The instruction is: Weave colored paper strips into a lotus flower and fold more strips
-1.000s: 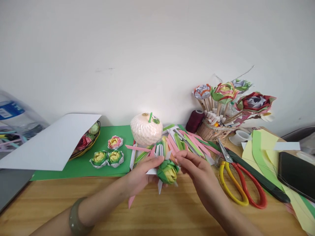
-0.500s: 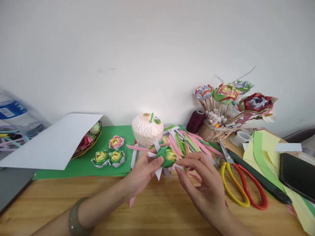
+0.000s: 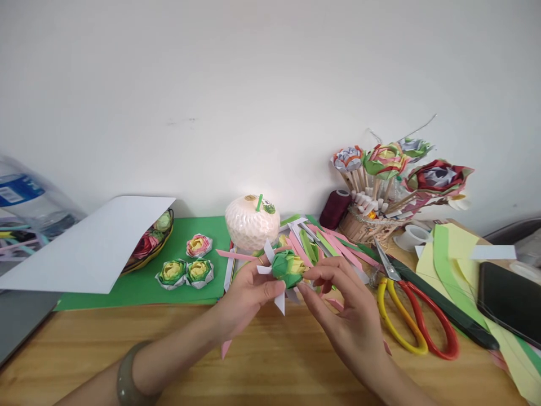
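Observation:
My left hand (image 3: 247,296) grips a half-folded paper flower (image 3: 287,269), green outside with yellow inside and white strip ends sticking out around it. My right hand (image 3: 346,307) pinches the flower's right side with thumb and forefinger. Both hands hold it just above the wooden table (image 3: 262,361), in front of a pile of pink, green and white paper strips (image 3: 321,243). A green bangle (image 3: 127,375) sits on my left wrist.
Three finished paper flowers (image 3: 186,265) lie on a green sheet (image 3: 139,287). A white netted ball (image 3: 252,222) stands behind the hands. Red-and-yellow scissors (image 3: 416,316), a basket of flowers on sticks (image 3: 380,186), a phone (image 3: 509,299) and yellow-green paper (image 3: 448,254) lie right. White paper (image 3: 91,242) covers a bowl at left.
The flower has been lifted and turned in my hands, from low near the table to higher up. My right hand shifted from above it to its right side.

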{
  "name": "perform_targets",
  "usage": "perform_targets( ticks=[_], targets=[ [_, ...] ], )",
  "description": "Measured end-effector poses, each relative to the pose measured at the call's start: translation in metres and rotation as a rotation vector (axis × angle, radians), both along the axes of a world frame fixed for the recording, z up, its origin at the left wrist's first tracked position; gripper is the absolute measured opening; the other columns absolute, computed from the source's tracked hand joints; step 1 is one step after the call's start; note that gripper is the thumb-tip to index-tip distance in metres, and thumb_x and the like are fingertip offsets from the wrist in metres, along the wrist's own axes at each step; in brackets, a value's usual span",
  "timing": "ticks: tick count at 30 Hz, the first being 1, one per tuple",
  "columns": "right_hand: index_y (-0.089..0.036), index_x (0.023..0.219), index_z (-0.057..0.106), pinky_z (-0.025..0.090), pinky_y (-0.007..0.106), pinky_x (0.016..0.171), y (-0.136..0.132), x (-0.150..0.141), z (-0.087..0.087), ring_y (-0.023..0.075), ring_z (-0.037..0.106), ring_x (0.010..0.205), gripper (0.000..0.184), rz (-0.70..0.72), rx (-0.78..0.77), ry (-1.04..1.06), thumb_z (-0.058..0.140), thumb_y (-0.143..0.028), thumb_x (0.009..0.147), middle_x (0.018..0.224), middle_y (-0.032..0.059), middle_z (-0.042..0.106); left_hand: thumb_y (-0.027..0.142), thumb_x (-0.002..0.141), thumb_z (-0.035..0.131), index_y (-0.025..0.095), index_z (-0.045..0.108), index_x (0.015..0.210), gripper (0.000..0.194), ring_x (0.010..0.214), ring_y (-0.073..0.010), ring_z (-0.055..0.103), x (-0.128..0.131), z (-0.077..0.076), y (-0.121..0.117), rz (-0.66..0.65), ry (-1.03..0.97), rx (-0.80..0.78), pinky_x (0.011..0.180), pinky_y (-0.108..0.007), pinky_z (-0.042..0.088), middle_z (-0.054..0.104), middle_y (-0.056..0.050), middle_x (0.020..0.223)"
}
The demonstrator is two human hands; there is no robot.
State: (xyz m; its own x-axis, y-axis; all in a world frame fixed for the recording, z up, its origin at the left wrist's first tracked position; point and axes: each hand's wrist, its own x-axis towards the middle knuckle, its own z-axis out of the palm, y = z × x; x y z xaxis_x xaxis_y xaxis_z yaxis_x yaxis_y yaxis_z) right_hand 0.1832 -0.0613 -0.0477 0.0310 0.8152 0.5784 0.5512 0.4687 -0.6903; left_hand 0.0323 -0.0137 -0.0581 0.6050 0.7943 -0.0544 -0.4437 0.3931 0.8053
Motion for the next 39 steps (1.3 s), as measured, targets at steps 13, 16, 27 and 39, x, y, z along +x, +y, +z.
perform_targets(
  ticks=[13, 16, 27, 39],
  targets=[
    [-0.02, 0.074, 0.056, 0.037, 0.023, 0.053, 0.008, 0.002, 0.005, 0.0109, 0.044, 0.06, 0.014, 0.153, -0.405, 0.365, 0.064, -0.031, 0.075, 0.07, -0.0023, 0.048, 0.022, 0.066, 0.073, 0.025, 0.055, 0.118, 0.055, 0.085, -0.0156, 0.062, -0.003, -0.004, 0.003, 0.089, 0.104, 0.064, 0.074, -0.024, 0.048, 0.068, -0.003, 0.098],
    [-0.02, 0.075, 0.057, 0.036, 0.023, 0.052, 0.008, 0.002, 0.004, 0.0105, 0.042, 0.058, 0.011, 0.128, -0.386, 0.311, 0.063, -0.03, 0.075, 0.069, -0.0026, 0.048, 0.023, 0.065, 0.073, 0.024, 0.054, 0.119, 0.057, 0.075, -0.0131, 0.062, -0.003, -0.005, 0.004, 0.111, 0.116, 0.073, 0.071, -0.023, 0.047, 0.068, -0.002, 0.089],
    [-0.021, 0.079, 0.06, 0.042, 0.023, 0.052, 0.002, 0.004, 0.002, 0.0115, 0.051, 0.062, 0.005, 0.111, -0.121, 0.026, 0.056, -0.019, 0.081, 0.074, 0.0006, 0.055, 0.024, 0.065, 0.073, 0.026, 0.055, 0.118, 0.056, 0.069, -0.0113, 0.059, -0.003, -0.005, 0.003, 0.088, 0.113, 0.071, 0.066, -0.022, 0.048, 0.064, 0.004, 0.07],
    [-0.017, 0.082, 0.058, 0.045, 0.026, 0.06, 0.003, 0.006, -0.011, 0.0148, 0.058, 0.064, 0.014, -0.202, 0.421, -0.581, 0.058, -0.006, 0.074, 0.072, 0.0039, 0.063, 0.019, 0.064, 0.074, 0.022, 0.06, 0.105, 0.044, 0.096, -0.0178, 0.061, 0.005, 0.002, -0.006, 0.115, 0.1, -0.032, 0.077, -0.024, 0.046, 0.069, -0.002, 0.095]
  ],
)
